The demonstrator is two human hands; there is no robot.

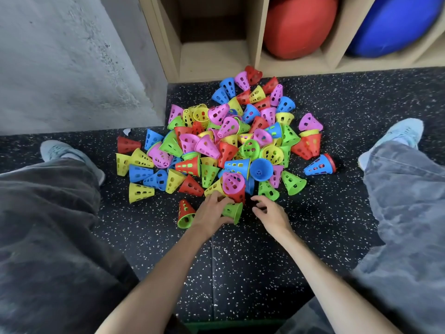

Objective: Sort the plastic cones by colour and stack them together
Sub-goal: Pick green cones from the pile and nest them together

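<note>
Cones (216, 145) are heaped unsorted just beyond both hands.
A green cone (233, 212), lying sideways, is gripped by the left hand (212, 213); the right hand (271, 214) is loosely curled, holding nothing.

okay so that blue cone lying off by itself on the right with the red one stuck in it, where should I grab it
Take the blue cone around its narrow, perforated body, coming from above. It lies on its side on the floor, apart from the pile, so fingers can probably straddle it; the red cone nested at its wide end should come along.
</note>
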